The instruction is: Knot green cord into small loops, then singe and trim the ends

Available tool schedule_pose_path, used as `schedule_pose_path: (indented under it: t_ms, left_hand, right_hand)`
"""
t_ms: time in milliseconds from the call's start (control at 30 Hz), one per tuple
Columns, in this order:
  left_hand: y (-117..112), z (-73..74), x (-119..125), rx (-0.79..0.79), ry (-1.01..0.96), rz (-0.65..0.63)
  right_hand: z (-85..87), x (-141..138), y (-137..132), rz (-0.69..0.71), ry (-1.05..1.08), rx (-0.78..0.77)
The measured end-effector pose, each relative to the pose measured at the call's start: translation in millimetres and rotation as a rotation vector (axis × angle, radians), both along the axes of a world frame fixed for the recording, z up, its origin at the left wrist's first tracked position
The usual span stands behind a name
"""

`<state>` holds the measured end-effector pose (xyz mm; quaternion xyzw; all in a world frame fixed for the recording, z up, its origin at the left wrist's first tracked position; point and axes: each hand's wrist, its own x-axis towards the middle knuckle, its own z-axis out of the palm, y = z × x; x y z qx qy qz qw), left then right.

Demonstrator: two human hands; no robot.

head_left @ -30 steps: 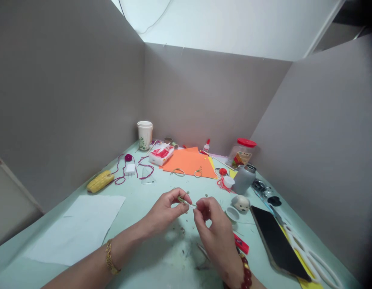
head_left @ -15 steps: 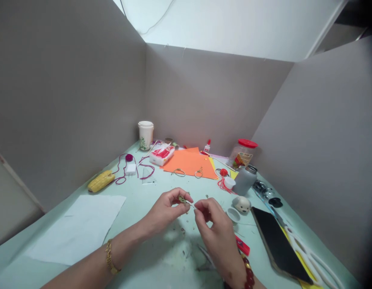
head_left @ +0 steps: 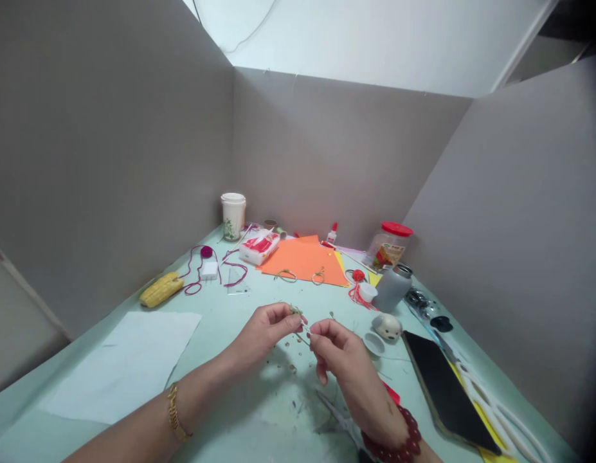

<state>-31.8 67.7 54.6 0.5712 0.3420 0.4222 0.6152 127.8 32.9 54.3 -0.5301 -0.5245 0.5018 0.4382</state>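
Observation:
My left hand (head_left: 267, 333) and my right hand (head_left: 340, 355) meet above the pale green table (head_left: 240, 411), fingertips nearly touching. Between them is a small greenish beaded piece on a thin cord (head_left: 298, 316). The left thumb and fingers pinch the piece. The right thumb and forefinger pinch the cord's end just to its right, with the other fingers curled down. Tiny loose beads (head_left: 292, 368) lie scattered on the table under the hands.
White paper sheet (head_left: 124, 363) at left. A black phone (head_left: 445, 389), white scissors (head_left: 500, 408), red tool (head_left: 390, 393) and small white figurine (head_left: 388, 326) at right. Orange paper (head_left: 305, 258), paper cup (head_left: 233, 216), red-lidded jar (head_left: 387, 245), grey bottle (head_left: 392, 287), corn-shaped object (head_left: 161, 289) farther back. Grey partitions surround.
The right hand has turned, its wrist moving forward so the back of the hand and the red bracelet show more. Both hands lifted slightly; the beaded piece stays pinched.

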Motion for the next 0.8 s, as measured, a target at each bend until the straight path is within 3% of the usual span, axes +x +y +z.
schedule_pose_path:
  t_ms: [367, 800]
  left_hand:
    - [1.7, -2.2, -0.4, 0.016, 0.024, -0.003]
    - [1.2, -3.0, -0.2, 0.011, -0.006, 0.024]
  right_hand:
    - [-4.2, 1.5, 0.2, 0.031, 0.078, -0.003]
    - [-0.7, -2.5, 0.9, 0.024, -0.009, -0.01]
